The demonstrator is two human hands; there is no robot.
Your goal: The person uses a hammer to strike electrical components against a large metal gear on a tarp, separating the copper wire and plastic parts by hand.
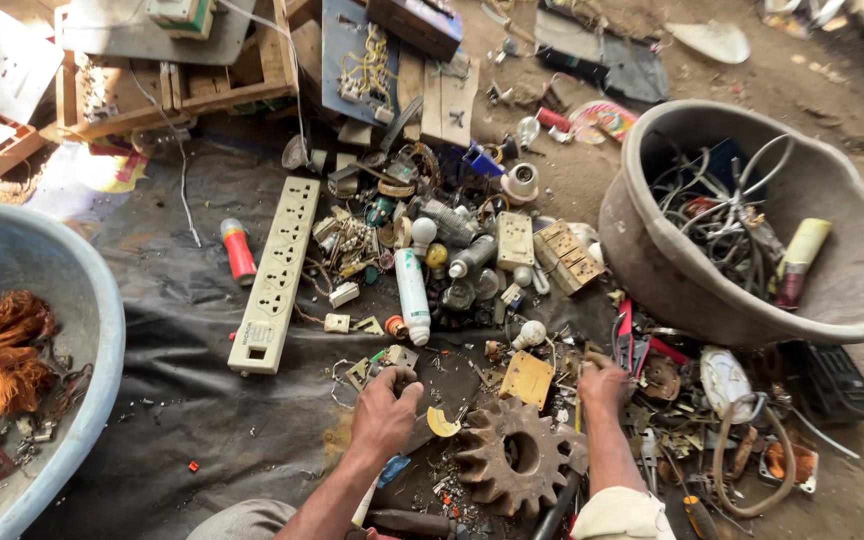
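My left hand [384, 412] rests on the dark sheet, fingers curled on a small metal scrap piece near a yellow plastic fragment [442, 423]. My right hand [603, 383] is closed around the handle of a tool that stands upright beside a rusty gear wheel [515, 455]. The gear lies flat between my two forearms. A flat yellow plate [527, 379] lies just above the gear. What the tool's tip touches is hidden behind my hand.
A long white power strip [277, 272] lies left of a heap of bulbs, sockets and switches [452, 255]. A blue tub [72, 330] at left holds copper wire. A grey tub [652, 260] at right holds cables. Wooden boards [212, 80] lie behind.
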